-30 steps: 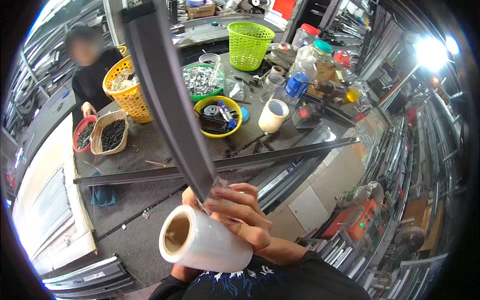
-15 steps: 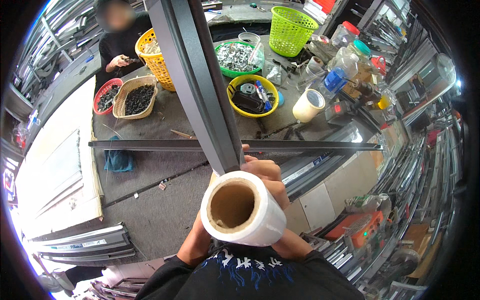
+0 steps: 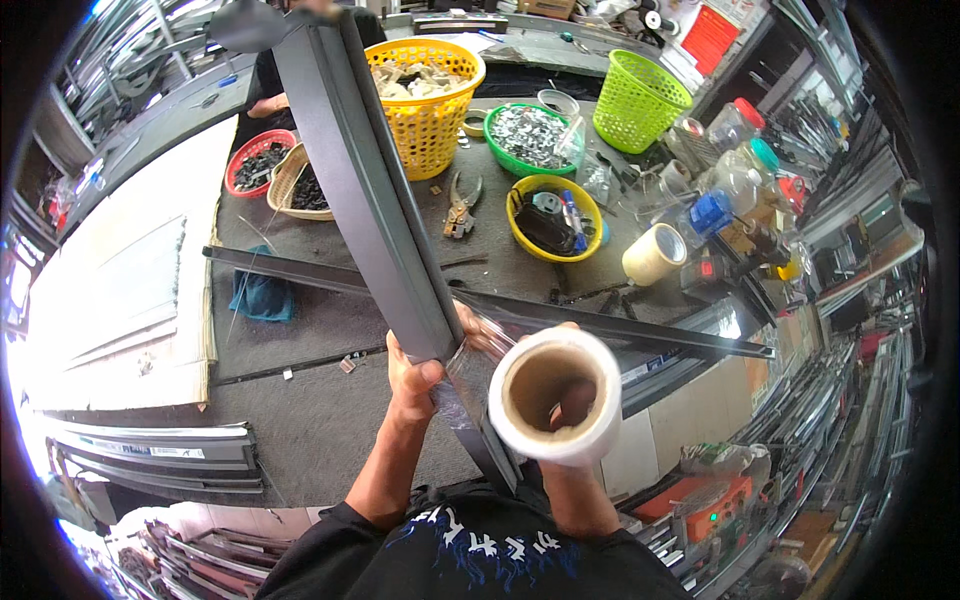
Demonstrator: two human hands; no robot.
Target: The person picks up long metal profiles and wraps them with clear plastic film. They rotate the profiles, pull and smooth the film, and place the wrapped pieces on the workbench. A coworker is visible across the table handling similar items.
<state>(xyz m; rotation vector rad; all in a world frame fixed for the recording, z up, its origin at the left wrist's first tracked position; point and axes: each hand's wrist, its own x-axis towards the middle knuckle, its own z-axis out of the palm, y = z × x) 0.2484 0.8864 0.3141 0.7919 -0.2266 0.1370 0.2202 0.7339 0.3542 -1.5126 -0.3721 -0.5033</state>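
Since the frame half a second earlier, the film roll [image 3: 510, 425] has shifted from in front of the grey bar [image 3: 370, 190] to its right, and pliers [image 3: 460, 205] have come into view at upper centre. Hands: the left hand [image 3: 410, 375] is wrapped around the bar at mid-frame, thumb on its near side; the right hand [image 3: 574, 404] holds the roll, with a finger visible inside the core and the remainder mostly hidden. Clear film [image 3: 480, 335] runs taut between bar and roll and also covers part of the bar's lower length. Risks, as judged: uneven pull could crease or tear the film; a finger slipping in the core could drop the roll; a loosened left grip could let the long bar tip, its top swinging toward the yellow basket [image 3: 425, 135] or the co-worker's hand [image 3: 268, 106] at upper left, though depth cannot be confirmed. Edges and room: a dark bar [image 3: 640, 325] lies across the desk [image 3: 330, 430] behind the hands, its right end reaching toward the right edge, where it could be knocked. Bare surface lies left of centre, above the lower desk edge; the yellow bowl [image 3: 535, 248] restricts movement at upper centre.
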